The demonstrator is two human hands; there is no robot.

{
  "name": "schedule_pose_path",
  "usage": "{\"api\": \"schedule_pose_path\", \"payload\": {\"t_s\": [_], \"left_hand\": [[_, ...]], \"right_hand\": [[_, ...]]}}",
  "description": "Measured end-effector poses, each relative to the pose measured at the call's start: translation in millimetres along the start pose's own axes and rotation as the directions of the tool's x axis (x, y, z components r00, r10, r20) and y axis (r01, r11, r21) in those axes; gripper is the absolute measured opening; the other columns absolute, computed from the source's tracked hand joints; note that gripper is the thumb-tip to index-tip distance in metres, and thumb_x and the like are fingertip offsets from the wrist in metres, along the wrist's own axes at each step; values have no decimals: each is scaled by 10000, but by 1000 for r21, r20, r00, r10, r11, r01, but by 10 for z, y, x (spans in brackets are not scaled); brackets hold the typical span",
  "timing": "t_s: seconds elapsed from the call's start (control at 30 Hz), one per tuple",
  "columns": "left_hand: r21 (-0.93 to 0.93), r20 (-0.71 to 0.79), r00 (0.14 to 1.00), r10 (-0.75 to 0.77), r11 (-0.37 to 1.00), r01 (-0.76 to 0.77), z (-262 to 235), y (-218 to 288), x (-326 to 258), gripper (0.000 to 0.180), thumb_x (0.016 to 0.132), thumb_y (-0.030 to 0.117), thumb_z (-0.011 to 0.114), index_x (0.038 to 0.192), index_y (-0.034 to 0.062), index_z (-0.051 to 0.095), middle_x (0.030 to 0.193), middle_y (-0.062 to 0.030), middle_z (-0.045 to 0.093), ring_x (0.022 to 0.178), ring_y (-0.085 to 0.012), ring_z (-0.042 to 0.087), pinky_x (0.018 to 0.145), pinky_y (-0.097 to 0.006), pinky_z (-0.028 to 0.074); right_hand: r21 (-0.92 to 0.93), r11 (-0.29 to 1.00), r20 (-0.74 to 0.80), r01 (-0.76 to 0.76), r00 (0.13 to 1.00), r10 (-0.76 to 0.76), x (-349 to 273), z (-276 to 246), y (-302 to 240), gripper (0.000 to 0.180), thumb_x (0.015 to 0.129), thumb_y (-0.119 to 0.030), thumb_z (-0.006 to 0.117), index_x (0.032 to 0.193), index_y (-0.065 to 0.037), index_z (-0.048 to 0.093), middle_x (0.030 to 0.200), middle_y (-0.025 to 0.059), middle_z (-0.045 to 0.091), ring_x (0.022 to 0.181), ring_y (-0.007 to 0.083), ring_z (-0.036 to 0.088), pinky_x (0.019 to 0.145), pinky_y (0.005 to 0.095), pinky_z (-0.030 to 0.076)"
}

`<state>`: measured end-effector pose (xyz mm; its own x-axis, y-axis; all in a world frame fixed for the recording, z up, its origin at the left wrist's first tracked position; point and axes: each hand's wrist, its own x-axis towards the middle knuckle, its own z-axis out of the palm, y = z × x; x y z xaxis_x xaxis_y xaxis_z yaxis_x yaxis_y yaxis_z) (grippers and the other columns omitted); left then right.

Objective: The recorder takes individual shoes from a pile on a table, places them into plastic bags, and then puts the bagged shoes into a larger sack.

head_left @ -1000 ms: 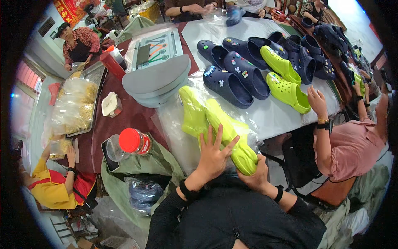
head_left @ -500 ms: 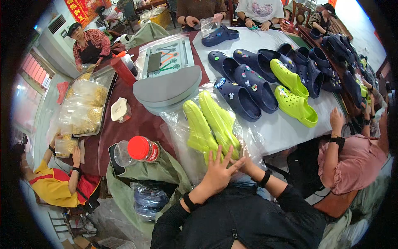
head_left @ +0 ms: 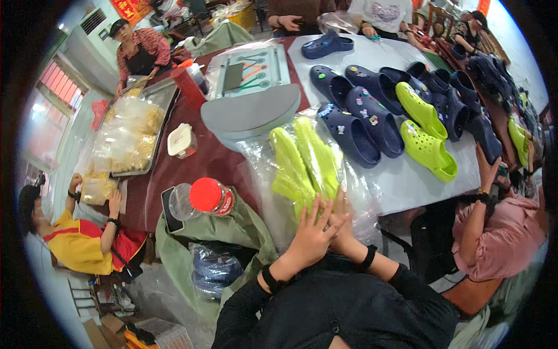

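Observation:
A pair of lime-green clogs (head_left: pixel 289 168) lies soles up inside a clear plastic bag (head_left: pixel 361 192) at the table's near edge. My left hand (head_left: pixel 314 231) rests on the bag over the near end of the clogs, fingers outstretched and slightly apart. Beside it and partly behind it, my right hand (head_left: pixel 344 227) lies on the bag too, its visible fingers straight along the right clog. Neither hand is wrapped round anything. Part of the right hand is hidden by the left.
Navy clogs (head_left: pixel 375 122) with charms and lime clogs (head_left: pixel 429 150) stand on the white sheet to the right. A grey device (head_left: pixel 253 113), a red-lidded jar (head_left: pixel 210 196) and a white-lidded tub (head_left: pixel 181 141) are leftward. A green sack (head_left: pixel 244 224) hangs nearby. Co-workers sit around.
The view has shifted slightly. My hands stay on the bag; my right fingers now stretch up along the clog and my left fingers are less spread. A co-worker's hand at right now touches a navy clog.

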<state>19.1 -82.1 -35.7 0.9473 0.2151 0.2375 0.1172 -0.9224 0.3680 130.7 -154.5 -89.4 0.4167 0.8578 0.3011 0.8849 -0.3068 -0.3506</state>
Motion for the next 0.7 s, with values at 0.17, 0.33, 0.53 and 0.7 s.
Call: {"api": "schedule_pose_path", "payload": {"t_s": [0.17,0.33,0.53,0.7], "left_hand": [[-46,42,997,-68,997,70,-340,-94,-324,590,878,318,578,1420,226,364,1473,-224,249,1318,-460,285,1073,-537,251],[322,-48,848,-528,795,514,-718,-140,-1050,734,848,485,560,1387,29,359,1379,-228,400,1246,-449,377,1024,-527,311],[200,340,562,-754,642,740,-415,-270,-2156,791,806,585,565,1292,-29,452,1345,-289,411,1259,-479,355,1047,-516,290],[39,286,618,-733,653,756,-278,-28,-2327,364,855,319,553,987,-11,633,1296,-303,451,1028,-460,534,866,-519,440]], "right_hand": [[116,992,-20,-43,999,46,105,-152,-89,781,726,-347,705,1405,-180,357,1369,317,322,1237,485,359,988,580,311],[486,848,102,-211,977,185,267,-295,33,790,656,-84,723,1376,-100,399,1221,263,526,1139,335,530,954,419,429],[670,698,45,-252,952,301,128,195,609,713,658,37,626,1344,-34,449,1189,176,555,1101,262,526,960,346,410],[924,351,37,-150,951,308,80,-155,760,447,861,-116,560,1273,36,476,1204,143,560,1053,197,551,894,319,453]]}}
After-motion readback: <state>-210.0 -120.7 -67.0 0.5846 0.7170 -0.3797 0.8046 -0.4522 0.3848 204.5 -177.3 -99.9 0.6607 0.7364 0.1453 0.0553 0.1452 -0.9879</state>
